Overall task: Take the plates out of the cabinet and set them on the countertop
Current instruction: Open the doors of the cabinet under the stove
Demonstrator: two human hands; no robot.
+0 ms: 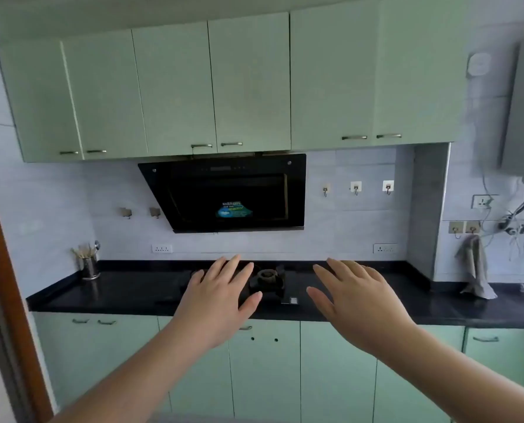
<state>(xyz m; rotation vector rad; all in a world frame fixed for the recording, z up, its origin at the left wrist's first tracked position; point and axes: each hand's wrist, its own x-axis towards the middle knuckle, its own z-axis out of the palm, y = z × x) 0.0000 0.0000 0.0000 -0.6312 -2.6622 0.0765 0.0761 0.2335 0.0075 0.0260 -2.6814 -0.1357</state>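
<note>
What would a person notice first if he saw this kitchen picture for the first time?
Two bare hands, the left hand and the right hand, are held out open and empty above the black countertop. Behind them the black range hood hangs under a row of closed pale green cabinets.

Both forearms look bare, no sleeves, and seemingly no rings on the fingers [236, 270].

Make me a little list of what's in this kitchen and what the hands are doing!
left hand: open, empty, held out over the counter
right hand: open, empty, held out too
upper cabinets: green, all doors shut
plates: none in sight
countertop: black
gas burner: between the hands
range hood: black, under the cabinets
utensil cup: far left
cloth: hanging at right
</note>
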